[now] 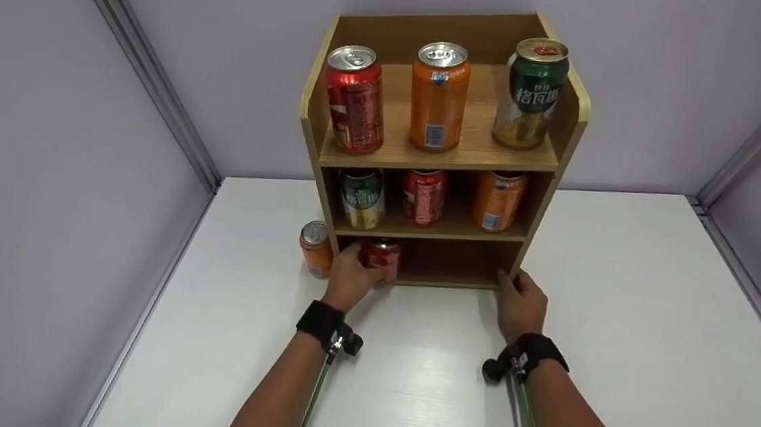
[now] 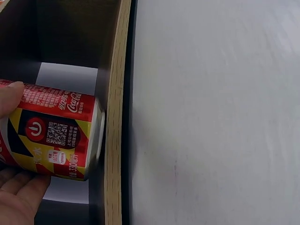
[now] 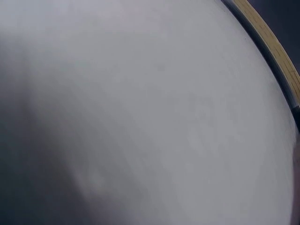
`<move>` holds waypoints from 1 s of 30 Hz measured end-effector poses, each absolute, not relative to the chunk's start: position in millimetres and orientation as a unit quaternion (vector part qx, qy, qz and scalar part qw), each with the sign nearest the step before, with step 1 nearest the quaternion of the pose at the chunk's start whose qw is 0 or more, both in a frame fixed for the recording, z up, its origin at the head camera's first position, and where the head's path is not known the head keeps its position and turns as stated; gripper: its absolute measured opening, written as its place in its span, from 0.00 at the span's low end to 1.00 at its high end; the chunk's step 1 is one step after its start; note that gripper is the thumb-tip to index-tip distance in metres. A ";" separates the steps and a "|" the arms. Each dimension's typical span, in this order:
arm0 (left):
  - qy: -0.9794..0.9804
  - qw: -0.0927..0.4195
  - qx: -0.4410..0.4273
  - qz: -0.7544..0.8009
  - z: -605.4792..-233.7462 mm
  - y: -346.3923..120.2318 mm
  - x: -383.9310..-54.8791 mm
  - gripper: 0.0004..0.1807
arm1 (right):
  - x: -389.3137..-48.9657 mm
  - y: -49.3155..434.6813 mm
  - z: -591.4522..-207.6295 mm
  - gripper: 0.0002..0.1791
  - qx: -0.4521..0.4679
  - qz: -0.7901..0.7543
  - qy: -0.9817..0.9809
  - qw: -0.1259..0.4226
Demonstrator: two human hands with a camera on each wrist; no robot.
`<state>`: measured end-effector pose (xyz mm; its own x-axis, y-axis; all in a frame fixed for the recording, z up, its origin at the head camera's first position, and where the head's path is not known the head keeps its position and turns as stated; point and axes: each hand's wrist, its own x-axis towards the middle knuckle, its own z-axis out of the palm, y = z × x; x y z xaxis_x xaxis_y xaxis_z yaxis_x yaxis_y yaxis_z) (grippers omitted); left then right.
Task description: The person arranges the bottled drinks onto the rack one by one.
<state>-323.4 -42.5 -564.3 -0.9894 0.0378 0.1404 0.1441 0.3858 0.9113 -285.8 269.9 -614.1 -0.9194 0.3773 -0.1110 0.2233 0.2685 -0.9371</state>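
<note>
A red Coca-Cola can stands at the left of the bottom tier of a wooden shelf. My left hand grips it; in the left wrist view the thumb lies on one side of the can and the fingers on the other. Its base is close to the shelf's front edge. At the lower right corner of the shelf, my right hand holds the right side panel between thumb and fingers. Only a sliver of that hand shows in the right wrist view.
An orange can stands on the white table, left of the shelf. The middle tier bears a green can, a red can and an orange can. Red, orange and green cans stand on top.
</note>
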 end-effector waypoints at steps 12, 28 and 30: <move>-0.804 0.014 -0.092 -0.588 -566.6 -44.3 -331.7 0.38 | -288.4 269.4 -612.6 0.35 -0.189 0.556 -0.805 0.078; -0.814 0.070 -0.014 -0.576 -577.8 -15.8 -329.5 0.53 | -287.8 270.0 -614.7 0.33 -0.193 0.565 -0.798 0.082; -0.819 0.084 0.001 -0.568 -578.4 -14.0 -327.6 0.54 | -288.7 271.5 -614.8 0.33 -0.189 0.558 -0.804 0.084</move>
<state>-327.6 -14.0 -578.4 -0.9858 -0.0980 0.1367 0.0938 0.3544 0.9304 -288.7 271.5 -614.8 -0.9143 0.3979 -0.0751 0.2096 0.3064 -0.9285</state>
